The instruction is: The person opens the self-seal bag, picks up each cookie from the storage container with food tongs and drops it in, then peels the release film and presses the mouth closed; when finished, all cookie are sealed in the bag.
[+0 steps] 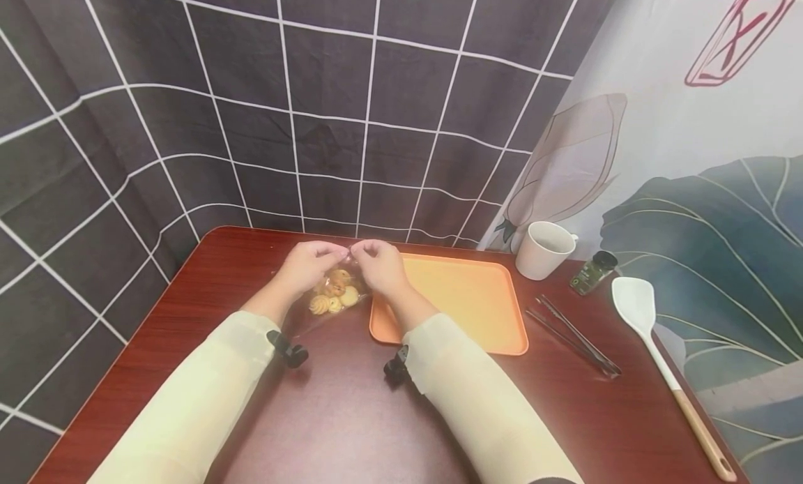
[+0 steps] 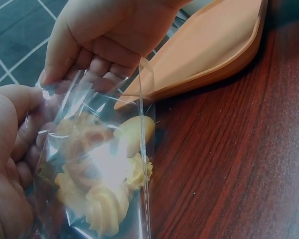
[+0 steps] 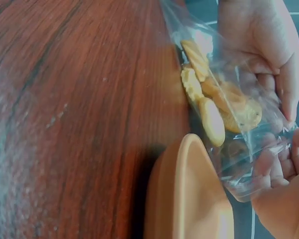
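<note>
A clear plastic bag of cookies (image 1: pixel 335 292) hangs between both hands, over the table's back part. The left hand (image 1: pixel 311 264) pinches the bag's top edge between thumb and curled fingers. Right beside it the right hand (image 1: pixel 380 264) pinches the same edge, the two thumbs almost meeting. Through the film in the left wrist view show several yellow piped cookies (image 2: pixel 107 209) and a browner one behind glare. The right wrist view shows an oval cookie (image 3: pixel 212 122) low in the bag. An orange tray (image 1: pixel 464 296) lies just right of the bag, partly behind the right forearm.
Right of the tray are metal tongs (image 1: pixel 574 337), a white mug (image 1: pixel 544 250) and a small jar with a dark lid (image 1: pixel 592 271). A white spatula (image 1: pixel 635 303) with a wooden handle lies along the right edge of the red-brown table (image 1: pixel 339 414). Gridded cloth (image 1: pixel 326 149) hangs behind.
</note>
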`<action>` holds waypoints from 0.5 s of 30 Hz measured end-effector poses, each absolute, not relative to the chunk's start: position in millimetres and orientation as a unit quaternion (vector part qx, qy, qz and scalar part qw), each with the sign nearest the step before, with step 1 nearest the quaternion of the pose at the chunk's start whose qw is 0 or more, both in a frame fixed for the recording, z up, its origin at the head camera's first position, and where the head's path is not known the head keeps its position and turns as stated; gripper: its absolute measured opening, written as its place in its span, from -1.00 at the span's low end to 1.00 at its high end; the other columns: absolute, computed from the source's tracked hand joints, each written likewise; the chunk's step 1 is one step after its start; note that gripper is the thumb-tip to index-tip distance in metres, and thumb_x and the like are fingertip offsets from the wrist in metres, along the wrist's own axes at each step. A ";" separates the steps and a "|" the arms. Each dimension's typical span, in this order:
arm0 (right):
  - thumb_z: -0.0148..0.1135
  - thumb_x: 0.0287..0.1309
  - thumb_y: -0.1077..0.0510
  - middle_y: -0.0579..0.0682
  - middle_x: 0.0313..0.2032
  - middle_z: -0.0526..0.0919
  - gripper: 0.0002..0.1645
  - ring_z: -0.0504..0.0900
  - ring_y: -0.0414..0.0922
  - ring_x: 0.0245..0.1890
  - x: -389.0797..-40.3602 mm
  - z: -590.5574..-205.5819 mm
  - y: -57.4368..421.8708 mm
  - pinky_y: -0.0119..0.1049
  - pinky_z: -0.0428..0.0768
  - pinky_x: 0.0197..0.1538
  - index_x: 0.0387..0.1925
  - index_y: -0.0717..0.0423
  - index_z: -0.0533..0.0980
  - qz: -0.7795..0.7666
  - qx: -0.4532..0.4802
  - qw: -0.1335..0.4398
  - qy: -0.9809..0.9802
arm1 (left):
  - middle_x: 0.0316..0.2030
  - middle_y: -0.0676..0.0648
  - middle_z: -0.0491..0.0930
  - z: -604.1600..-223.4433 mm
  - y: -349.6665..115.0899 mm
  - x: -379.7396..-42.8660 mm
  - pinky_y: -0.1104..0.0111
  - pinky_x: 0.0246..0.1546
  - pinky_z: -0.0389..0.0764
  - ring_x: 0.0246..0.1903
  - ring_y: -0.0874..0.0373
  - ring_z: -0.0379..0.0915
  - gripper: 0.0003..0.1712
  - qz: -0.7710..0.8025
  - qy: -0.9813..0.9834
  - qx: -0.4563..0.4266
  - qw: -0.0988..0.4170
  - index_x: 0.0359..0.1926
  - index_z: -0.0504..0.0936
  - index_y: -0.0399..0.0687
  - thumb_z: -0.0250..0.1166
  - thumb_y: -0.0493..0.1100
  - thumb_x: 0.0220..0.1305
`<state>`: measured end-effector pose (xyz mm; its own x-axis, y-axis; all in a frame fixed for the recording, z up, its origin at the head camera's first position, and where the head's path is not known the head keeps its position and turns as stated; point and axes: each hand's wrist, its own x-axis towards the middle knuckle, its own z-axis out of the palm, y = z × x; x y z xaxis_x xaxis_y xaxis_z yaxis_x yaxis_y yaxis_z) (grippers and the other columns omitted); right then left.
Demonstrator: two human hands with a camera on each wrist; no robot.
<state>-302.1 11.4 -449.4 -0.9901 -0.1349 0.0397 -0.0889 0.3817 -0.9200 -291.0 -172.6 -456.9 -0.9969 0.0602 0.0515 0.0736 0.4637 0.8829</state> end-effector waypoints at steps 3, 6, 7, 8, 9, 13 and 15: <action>0.22 0.50 0.04 0.12 -0.19 0.83 -0.73 0.82 0.00 -0.23 -301.4 -447.8 10.8 -0.28 0.79 -0.19 -0.12 0.11 0.74 -0.580 -0.059 0.040 0.812 | 0.07 -0.17 0.82 -456.8 -172.5 -290.9 0.15 0.10 0.68 0.06 -0.05 0.72 -0.60 -0.524 -0.851 -0.033 0.007 0.09 0.81 -0.09 0.35 0.09 0.51; 0.20 0.50 0.08 0.14 -0.19 0.82 -0.74 0.76 -0.08 -0.31 -301.5 -446.9 11.9 -0.34 0.73 -0.25 -0.10 0.16 0.72 -0.596 -0.044 0.039 0.801 | 0.05 -0.18 0.83 -456.9 -174.2 -290.7 0.29 -0.04 0.70 0.02 0.01 0.72 -0.60 -0.541 -0.841 -0.021 -0.002 0.11 0.79 -0.11 0.34 0.07 0.52; 0.20 0.50 0.08 0.15 -0.19 0.82 -0.73 0.74 -0.11 -0.33 -301.4 -446.9 13.0 -0.36 0.70 -0.27 -0.09 0.16 0.72 -0.600 -0.039 0.037 0.798 | 0.05 -0.17 0.83 -457.1 -175.1 -290.5 0.33 -0.08 0.69 0.00 0.03 0.71 -0.60 -0.547 -0.837 -0.016 -0.006 0.11 0.79 -0.11 0.34 0.08 0.53; 0.20 0.50 0.09 0.16 -0.18 0.82 -0.73 0.73 -0.12 -0.34 -301.4 -447.2 14.2 -0.36 0.69 -0.28 -0.07 0.16 0.72 -0.605 -0.034 0.036 0.794 | 0.04 -0.17 0.83 -457.3 -175.8 -290.3 0.37 -0.11 0.68 0.00 0.05 0.71 -0.59 -0.552 -0.834 -0.013 -0.009 0.12 0.78 -0.12 0.34 0.08 0.53; 0.21 0.49 0.08 0.14 -0.18 0.82 -0.73 0.69 -0.15 -0.36 -301.3 -447.6 15.4 -0.38 0.67 -0.29 -0.06 0.16 0.72 -0.608 -0.028 0.032 0.793 | 0.03 -0.17 0.84 -457.4 -176.7 -290.1 0.39 -0.13 0.68 0.00 0.05 0.71 -0.59 -0.555 -0.832 -0.009 -0.009 0.12 0.78 -0.11 0.33 0.08 0.53; 0.23 0.49 0.08 0.17 -0.14 0.84 -0.73 0.71 -0.15 -0.34 -299.9 -449.3 20.9 -0.36 0.69 -0.26 -0.03 0.16 0.72 -0.630 -0.010 0.025 0.776 | 0.05 -0.15 0.83 -457.2 -178.2 -288.6 0.38 -0.07 0.71 0.04 0.03 0.74 -0.58 -0.563 -0.826 0.001 -0.006 0.15 0.78 -0.08 0.34 0.10 0.52; 0.24 0.49 0.09 0.16 -0.14 0.84 -0.73 0.71 -0.18 -0.35 -300.2 -450.0 23.0 -0.38 0.70 -0.25 -0.03 0.17 0.72 -0.642 -0.001 0.017 0.767 | 0.05 -0.15 0.83 -456.6 -178.7 -287.3 0.36 -0.03 0.72 0.06 0.03 0.77 -0.59 -0.571 -0.821 0.011 0.000 0.15 0.78 -0.08 0.35 0.09 0.51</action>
